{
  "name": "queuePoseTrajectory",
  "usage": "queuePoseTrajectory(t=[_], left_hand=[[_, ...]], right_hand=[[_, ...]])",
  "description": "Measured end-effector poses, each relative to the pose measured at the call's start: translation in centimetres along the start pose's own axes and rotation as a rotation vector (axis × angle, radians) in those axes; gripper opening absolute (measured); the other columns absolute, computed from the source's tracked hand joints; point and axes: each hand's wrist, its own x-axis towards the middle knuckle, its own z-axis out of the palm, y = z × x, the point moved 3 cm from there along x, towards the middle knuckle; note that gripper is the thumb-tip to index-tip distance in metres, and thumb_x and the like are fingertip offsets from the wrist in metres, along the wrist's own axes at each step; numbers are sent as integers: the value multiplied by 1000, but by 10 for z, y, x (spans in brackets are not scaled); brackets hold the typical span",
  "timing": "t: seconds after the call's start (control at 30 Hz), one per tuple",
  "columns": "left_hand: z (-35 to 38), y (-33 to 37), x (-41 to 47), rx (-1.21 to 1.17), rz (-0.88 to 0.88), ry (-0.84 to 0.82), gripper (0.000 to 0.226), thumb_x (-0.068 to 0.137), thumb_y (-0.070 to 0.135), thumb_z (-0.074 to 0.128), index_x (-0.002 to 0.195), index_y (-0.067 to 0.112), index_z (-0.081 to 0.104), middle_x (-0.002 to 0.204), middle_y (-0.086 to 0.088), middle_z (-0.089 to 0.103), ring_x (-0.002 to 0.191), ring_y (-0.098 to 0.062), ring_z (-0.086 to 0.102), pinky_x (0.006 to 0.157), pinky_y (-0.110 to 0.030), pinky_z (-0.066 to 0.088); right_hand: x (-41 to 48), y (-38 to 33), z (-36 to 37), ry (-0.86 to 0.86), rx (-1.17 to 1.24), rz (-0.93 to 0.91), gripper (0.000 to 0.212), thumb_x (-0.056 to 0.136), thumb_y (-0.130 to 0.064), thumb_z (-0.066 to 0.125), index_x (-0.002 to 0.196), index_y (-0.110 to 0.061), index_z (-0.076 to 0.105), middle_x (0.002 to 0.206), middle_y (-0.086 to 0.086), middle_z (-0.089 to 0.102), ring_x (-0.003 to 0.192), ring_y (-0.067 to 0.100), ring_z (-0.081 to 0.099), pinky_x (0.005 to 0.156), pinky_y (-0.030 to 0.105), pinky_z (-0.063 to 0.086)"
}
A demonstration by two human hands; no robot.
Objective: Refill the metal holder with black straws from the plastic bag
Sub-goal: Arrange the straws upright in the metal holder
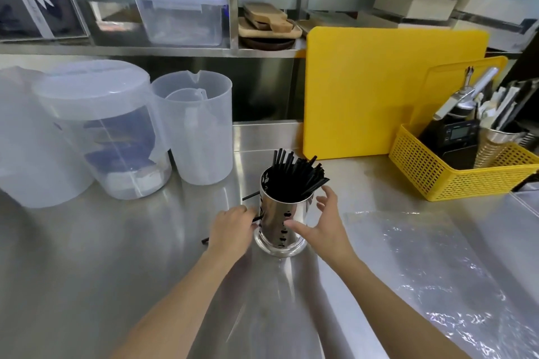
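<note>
A shiny perforated metal holder (278, 221) stands upright on the steel counter (87, 256), packed with black straws (297, 176) that lean to the right. My left hand (233, 229) rests on the counter just left of the holder, fingers closed on loose black straws (205, 240) lying there. My right hand (323, 221) is spread open at the holder's right side, thumb near its wall, holding nothing. A flat clear plastic bag (423, 265) lies on the counter to the right; no straws are visible in it.
Translucent plastic jugs (201, 125) and a lidded container (99, 125) stand at the left. Yellow cutting boards (364, 90) lean at the back. A yellow basket (455, 172) with tools sits at the right. A shelf with boxes runs behind.
</note>
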Motion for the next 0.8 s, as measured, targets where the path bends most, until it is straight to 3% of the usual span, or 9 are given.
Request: queuePoseTrajectory(t=[0.1, 0.17, 0.23, 0.4, 0.5, 0.63, 0.73, 0.8], left_hand=[[7, -6, -1, -54, -32, -12, 19, 93, 20, 45, 102, 13, 60, 98, -8, 65, 97, -32, 59, 65, -32, 36], [9, -11, -2, -57, -45, -24, 17, 92, 17, 45, 99, 12, 60, 96, -9, 64, 93, -32, 59, 63, -32, 35], [9, -16, -3, -27, -45, -57, 15, 90, 10, 46, 97, 10, 59, 95, -10, 62, 91, -33, 59, 62, -33, 35], [3, -48, -8, 57, -146, -109, 17, 87, 2, 45, 91, 12, 57, 92, -8, 60, 88, -32, 60, 62, -33, 37], [-7, -68, -9, 62, -270, -80, 28, 87, -1, 40, 104, 14, 56, 105, -11, 62, 95, -33, 60, 73, -37, 44], [-18, -79, 5, -333, -440, 132, 24, 85, -3, 43, 107, 0, 53, 104, -19, 57, 96, -35, 54, 79, -38, 41], [-17, -74, 26, -714, -502, 102, 17, 81, -3, 54, 93, 8, 59, 75, -6, 50, 74, -23, 50, 60, -24, 38], [-16, -65, 40, -874, -470, 40, 21, 78, -5, 60, 79, 16, 61, 63, -1, 44, 63, -17, 45, 56, -20, 35]], right_hand=[[0, 2, 10, -1, 50, -21, 110, 61, -28, 84, 139, -35, 7, 146, -2, 28, 132, 8, 31, 105, 30, 32], [-1, 1, 16, 1, 70, -37, 107, 59, -27, 84, 132, -48, 9, 132, -16, 37, 119, -3, 39, 103, 31, 38], [0, 0, 22, 13, 95, -60, 99, 60, -22, 83, 119, -58, 13, 115, -26, 40, 112, -11, 45, 96, 25, 41], [5, -4, 29, 45, 113, -87, 88, 62, -19, 83, 108, -58, 18, 110, -15, 48, 99, -25, 43, 81, 9, 36], [8, -4, 29, 40, 122, -90, 88, 63, -17, 82, 105, -60, 19, 109, -19, 47, 98, -26, 42, 79, 6, 35], [8, -1, 29, 37, 129, -97, 91, 63, -16, 82, 109, -60, 16, 110, -20, 45, 98, -26, 42, 80, 5, 36], [9, 2, 28, 33, 118, -96, 90, 63, -17, 82, 107, -61, 17, 110, -20, 45, 100, -25, 41, 80, 5, 37], [9, 3, 28, 34, 108, -101, 88, 63, -19, 82, 107, -61, 18, 111, -21, 45, 103, -23, 42, 81, 6, 37]])
